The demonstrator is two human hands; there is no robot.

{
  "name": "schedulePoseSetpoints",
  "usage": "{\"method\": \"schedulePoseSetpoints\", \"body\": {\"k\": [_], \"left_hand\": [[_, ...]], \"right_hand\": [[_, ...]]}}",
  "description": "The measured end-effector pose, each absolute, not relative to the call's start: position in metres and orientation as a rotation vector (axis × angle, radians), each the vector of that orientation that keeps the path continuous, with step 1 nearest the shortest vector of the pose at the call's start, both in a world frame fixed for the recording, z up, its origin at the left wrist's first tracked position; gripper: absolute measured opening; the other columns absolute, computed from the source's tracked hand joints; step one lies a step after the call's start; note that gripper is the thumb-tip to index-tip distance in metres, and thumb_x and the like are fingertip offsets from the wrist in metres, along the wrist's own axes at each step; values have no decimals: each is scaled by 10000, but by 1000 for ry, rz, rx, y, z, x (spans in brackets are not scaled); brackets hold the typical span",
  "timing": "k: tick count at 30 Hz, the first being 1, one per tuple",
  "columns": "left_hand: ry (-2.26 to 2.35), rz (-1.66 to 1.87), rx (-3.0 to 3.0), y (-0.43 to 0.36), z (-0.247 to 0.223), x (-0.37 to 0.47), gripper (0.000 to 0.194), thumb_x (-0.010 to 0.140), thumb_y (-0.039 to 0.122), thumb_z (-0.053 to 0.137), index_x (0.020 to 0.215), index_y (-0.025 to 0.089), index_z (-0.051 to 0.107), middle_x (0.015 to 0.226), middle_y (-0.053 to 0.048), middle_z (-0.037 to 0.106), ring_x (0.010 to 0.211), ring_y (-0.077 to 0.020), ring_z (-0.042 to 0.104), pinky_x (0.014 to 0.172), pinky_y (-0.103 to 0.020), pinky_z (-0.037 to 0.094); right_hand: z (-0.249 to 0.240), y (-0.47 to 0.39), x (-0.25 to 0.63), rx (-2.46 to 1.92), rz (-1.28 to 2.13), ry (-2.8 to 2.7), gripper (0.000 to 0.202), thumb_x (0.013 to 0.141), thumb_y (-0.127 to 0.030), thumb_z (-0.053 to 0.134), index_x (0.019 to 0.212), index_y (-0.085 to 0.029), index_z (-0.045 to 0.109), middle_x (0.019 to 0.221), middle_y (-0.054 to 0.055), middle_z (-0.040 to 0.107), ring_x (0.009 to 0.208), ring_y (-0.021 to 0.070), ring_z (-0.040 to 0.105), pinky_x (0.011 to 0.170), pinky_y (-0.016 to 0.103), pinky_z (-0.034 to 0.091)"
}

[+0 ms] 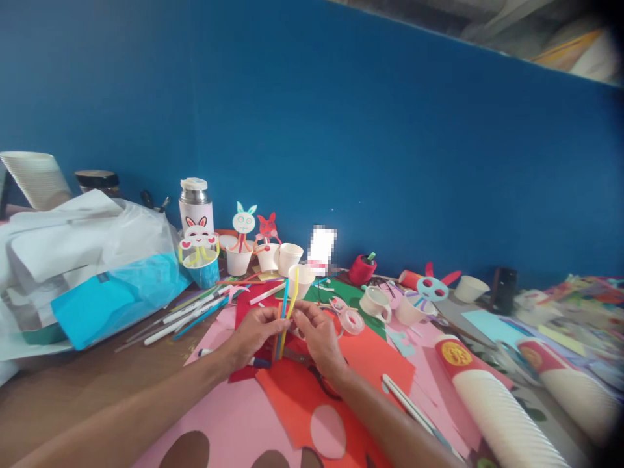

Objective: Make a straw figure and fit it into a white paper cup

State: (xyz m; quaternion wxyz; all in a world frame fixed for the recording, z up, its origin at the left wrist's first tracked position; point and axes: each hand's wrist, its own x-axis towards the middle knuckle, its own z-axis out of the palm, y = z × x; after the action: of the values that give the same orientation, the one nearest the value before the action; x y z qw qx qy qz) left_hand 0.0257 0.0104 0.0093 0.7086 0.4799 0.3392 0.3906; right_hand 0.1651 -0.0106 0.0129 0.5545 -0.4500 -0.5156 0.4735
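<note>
My left hand (258,330) pinches a small bunch of thin coloured strips, held upright over the red paper. A blue strip (285,296) and a yellow strip (295,289) stick up above the fingers, and an orange one shows beside them lower down. My right hand (318,333) meets the left at the yellow strip, its fingertips closed on it. Below the hands lie scissors (298,355), partly hidden by the strips and my right hand. A white paper cup (303,281) stands just behind the strips. Whether the strips are paper or another material, I cannot tell.
Paper cups with rabbit figures (244,224) line the back left near a thermos (195,205). A plastic bag (97,260) fills the left. Markers (188,311), a tape roll (351,321), cut red paper (375,364) and stacked cups (497,409) surround the hands.
</note>
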Motion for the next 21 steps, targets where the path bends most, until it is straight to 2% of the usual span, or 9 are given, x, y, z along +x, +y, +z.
{"method": "schedulePoseSetpoints", "body": {"k": [7, 14, 21], "left_hand": [[653, 801, 1062, 8, 7, 25, 144, 684, 253, 667, 771, 140, 687, 734, -57, 669, 695, -175, 612, 637, -313, 519], [664, 810, 1062, 8, 7, 25, 212, 676, 271, 668, 824, 121, 686, 770, -77, 680, 728, -180, 620, 633, -278, 503], [715, 800, 1044, 11, 6, 24, 248, 632, 298, 705, 806, 124, 676, 702, -52, 678, 594, -147, 595, 544, -248, 479]], "right_hand": [[15, -13, 166, -990, 1206, -1153, 152, 719, -303, 594, 806, -178, 599, 663, -26, 569, 518, 77, 428, 507, 209, 353], [7, -10, 168, -971, 1134, -1169, 123, 716, -286, 603, 770, -185, 557, 678, -26, 563, 605, 99, 493, 591, 222, 402], [1, -6, 175, -899, 1087, -1255, 117, 734, -235, 597, 835, -196, 550, 714, -22, 575, 647, 110, 520, 616, 234, 408]]}}
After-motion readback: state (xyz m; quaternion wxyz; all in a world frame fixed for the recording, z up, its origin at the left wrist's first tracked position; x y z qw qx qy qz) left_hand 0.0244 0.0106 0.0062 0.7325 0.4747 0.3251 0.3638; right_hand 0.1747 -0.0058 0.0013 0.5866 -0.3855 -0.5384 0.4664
